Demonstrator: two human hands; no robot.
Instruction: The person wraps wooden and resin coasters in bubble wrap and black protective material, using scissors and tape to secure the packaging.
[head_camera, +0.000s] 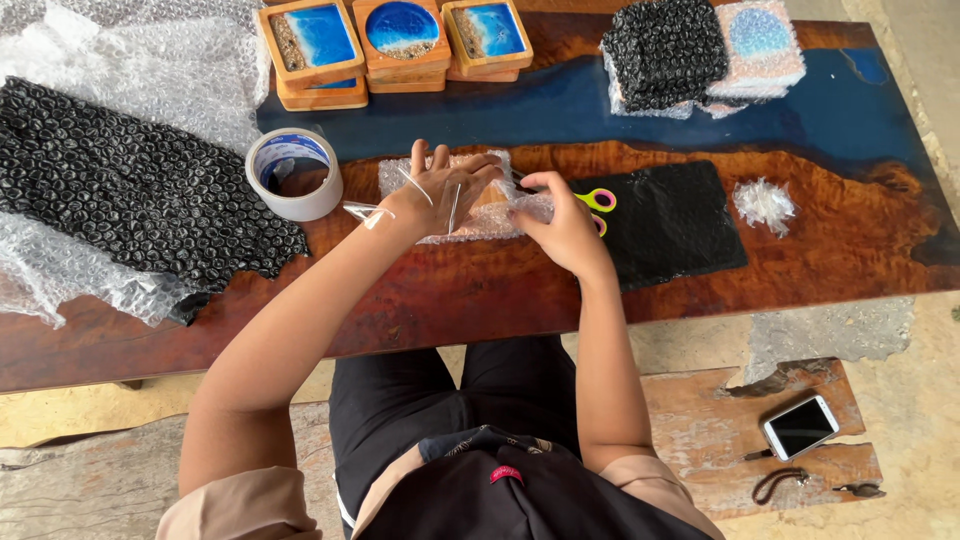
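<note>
Head view: both hands are down on the clear bubble-wrap bundle (470, 200), which lies on the brown-and-blue resin wooden table (850, 240) just right of the white tape roll (295, 173). The left hand (445, 185) lies spread flat over the bundle, fingers wide, with 3 cut tape strips (362, 212) dangling off its wrist and fingers. The right hand (560, 220) pinches the bundle's right edge, fingers curled closed on the wrap. Risks: those loose strips could fold onto themselves or snag the wrap; the pinched flap may spring open if pressure eases. Yellow-and-pink-handled scissors (598, 203) sit just beside the right hand.
</note>
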